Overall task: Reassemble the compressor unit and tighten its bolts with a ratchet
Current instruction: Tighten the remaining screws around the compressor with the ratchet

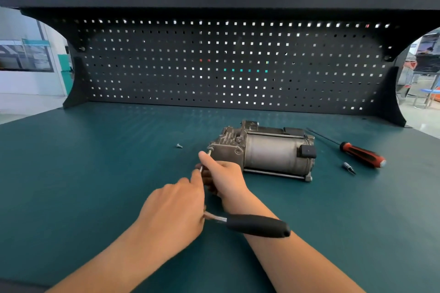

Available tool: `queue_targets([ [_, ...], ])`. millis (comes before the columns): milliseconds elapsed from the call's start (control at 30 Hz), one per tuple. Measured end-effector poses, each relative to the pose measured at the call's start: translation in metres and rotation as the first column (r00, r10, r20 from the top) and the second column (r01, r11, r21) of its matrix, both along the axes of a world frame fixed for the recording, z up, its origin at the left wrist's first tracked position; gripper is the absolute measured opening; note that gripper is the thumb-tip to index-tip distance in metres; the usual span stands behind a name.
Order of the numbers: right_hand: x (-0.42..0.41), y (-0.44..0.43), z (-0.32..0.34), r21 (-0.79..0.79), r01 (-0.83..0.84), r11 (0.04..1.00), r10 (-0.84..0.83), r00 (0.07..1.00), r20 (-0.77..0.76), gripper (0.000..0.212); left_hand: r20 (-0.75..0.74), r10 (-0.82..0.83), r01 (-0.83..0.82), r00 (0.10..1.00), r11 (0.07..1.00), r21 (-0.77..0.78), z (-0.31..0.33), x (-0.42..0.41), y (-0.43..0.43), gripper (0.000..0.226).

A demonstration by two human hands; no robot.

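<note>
Dark green table (95,173): grey metal compressor unit (269,152), centre, nearer the right edge, apparently assembled. Black-handled steel ratchet (257,225), shaft on an end bolt. Right hand (223,173) wraps the shaft; left hand (176,209) grips the head. Tightening apparently under way. Small silver loose bolt (179,146) beside the unit, seemingly unfitted.

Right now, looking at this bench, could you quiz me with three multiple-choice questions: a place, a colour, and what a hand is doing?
1. The loose bolt lies: A) left of the compressor; B) on top of it; C) under it.
2. The screwdriver handle is: A) blue; B) red and black; C) yellow.
3. The right hand: A) lies flat; B) grips the extension bar; C) holds the screwdriver.
A: bolt sits on the mat, leftward. B: both colours show. B: it curls round the bar.
</note>
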State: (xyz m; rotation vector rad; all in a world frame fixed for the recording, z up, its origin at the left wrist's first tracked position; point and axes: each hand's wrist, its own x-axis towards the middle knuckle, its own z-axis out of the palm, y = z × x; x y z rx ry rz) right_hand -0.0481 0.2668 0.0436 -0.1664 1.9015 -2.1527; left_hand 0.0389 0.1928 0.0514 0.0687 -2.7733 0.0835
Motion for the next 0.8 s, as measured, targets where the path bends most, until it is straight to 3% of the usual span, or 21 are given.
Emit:
queue_targets([
  [67,-0.003,-0.002,0.002,-0.032,0.018,0.999,-0.018,1.000,0.013,0.028,-0.064,-0.060,0.074,0.996,0.965,0.253,0.001,-0.003,-0.009,0.049],
  [100,-0.003,-0.003,0.002,-0.063,0.027,0.998,-0.025,0.999,0.031,0.028,-0.097,-0.083,0.121,0.992,0.852,0.509,0.000,-0.001,-0.011,0.040],
  [133,-0.004,-0.004,0.002,-0.105,0.033,0.994,-0.028,0.998,0.052,0.028,-0.095,-0.103,0.138,0.990,0.606,0.784,0.000,0.002,-0.012,0.031],
  [167,-0.004,-0.004,0.001,-0.139,0.032,0.990,-0.022,0.997,0.067,0.027,-0.073,-0.131,0.101,0.989,0.224,0.969,0.001,0.006,-0.010,0.026],
  [200,-0.004,-0.005,0.000,-0.154,0.025,0.988,-0.014,0.997,0.072,0.026,-0.047,-0.154,0.012,0.987,-0.223,0.975,0.000,0.009,-0.008,0.023],
  [233,-0.003,-0.006,-0.001,-0.155,0.019,0.988,-0.008,0.997,0.070,0.026,-0.044,-0.156,-0.061,0.987,-0.610,0.790,-0.001,0.010,-0.007,0.025],
  [267,-0.002,-0.006,-0.002,-0.160,0.014,0.987,-0.003,0.998,0.069,0.026,-0.063,-0.129,-0.074,0.990,-0.833,0.548,-0.003,0.009,-0.007,0.030],
  [300,-0.002,-0.008,-0.004,-0.164,0.013,0.986,-0.001,0.998,0.070,0.026,-0.069,-0.082,-0.050,0.994,-0.923,0.382,-0.005,0.008,-0.009,0.033],
  [333,-0.001,-0.009,-0.004,-0.164,0.008,0.986,0.004,0.997,0.072,0.026,-0.063,-0.048,-0.025,0.997,-0.946,0.322,-0.004,0.007,-0.010,0.032],
  [400,-0.002,-0.009,-0.006,-0.153,-0.008,0.988,0.019,0.997,0.070,0.026,-0.036,-0.025,-0.007,0.999,-0.899,0.439,-0.005,0.004,-0.007,0.017],
  [467,-0.006,-0.008,-0.007,-0.131,-0.026,0.991,0.034,0.998,0.057,0.029,-0.019,-0.036,-0.014,0.999,-0.741,0.671,-0.003,0.003,-0.002,0.016],
  [500,-0.007,-0.008,-0.007,-0.118,-0.028,0.993,0.035,0.998,0.054,0.030,-0.028,-0.031,0.006,0.999,-0.553,0.833,-0.003,0.002,-0.003,0.021],
  [533,-0.007,-0.008,-0.008,-0.108,-0.021,0.994,0.027,0.998,0.054,0.030,-0.035,-0.035,0.025,0.999,-0.251,0.968,-0.004,0.001,-0.004,0.025],
  [567,-0.007,-0.008,-0.007,-0.104,-0.006,0.995,0.012,0.998,0.057,0.031,-0.047,-0.054,0.053,0.997,0.107,0.993,-0.006,0.001,-0.007,0.024],
  [600,-0.007,-0.008,-0.007,-0.114,0.012,0.993,-0.005,0.998,0.061,0.031,-0.063,-0.066,0.085,0.996,0.413,0.907,-0.005,0.001,-0.010,0.019],
  [633,-0.007,-0.008,-0.008,-0.124,0.022,0.992,-0.014,0.998,0.062,0.032,-0.024,-0.081,0.072,0.996,0.661,0.747,-0.003,0.001,-0.011,0.018],
  [667,-0.008,-0.007,-0.008,-0.126,0.022,0.992,-0.016,0.999,0.052,0.033,-0.008,-0.057,0.052,0.998,0.832,0.552,-0.004,-0.002,-0.012,0.032],
  [700,-0.007,-0.006,-0.009,-0.118,0.013,0.993,-0.010,0.999,0.033,0.032,-0.020,-0.019,0.024,1.000,0.955,0.294,-0.005,-0.002,-0.011,0.050],
  [733,-0.007,-0.004,-0.009,-0.109,0.000,0.994,0.001,1.000,0.012,0.032,-0.026,-0.032,0.034,0.999,0.997,0.062,-0.003,-0.003,-0.009,0.065],
  [800,-0.006,-0.002,-0.008,-0.085,-0.026,0.996,0.025,1.000,-0.009,0.029,0.091,-0.079,0.088,0.993,0.991,-0.100,-0.003,-0.004,-0.010,0.076],
])
